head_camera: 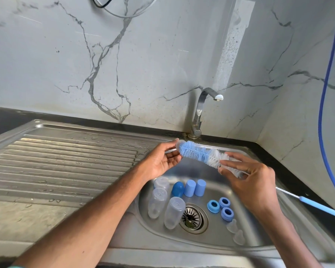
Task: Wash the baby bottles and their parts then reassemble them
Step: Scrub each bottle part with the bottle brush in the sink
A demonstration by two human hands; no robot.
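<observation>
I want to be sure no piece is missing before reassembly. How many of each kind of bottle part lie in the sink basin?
clear bottles: 3
blue caps: 3
blue rings: 3
clear nipples: 2
Total: 11
The bottle brush held above them is not counted.

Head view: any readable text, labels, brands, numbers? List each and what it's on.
No readable text anywhere in this view.
Clear bottles in the sink: faint marks on the bases, too blurred to read.
Brush, blue caps, rings, tap: no print shows.
</observation>
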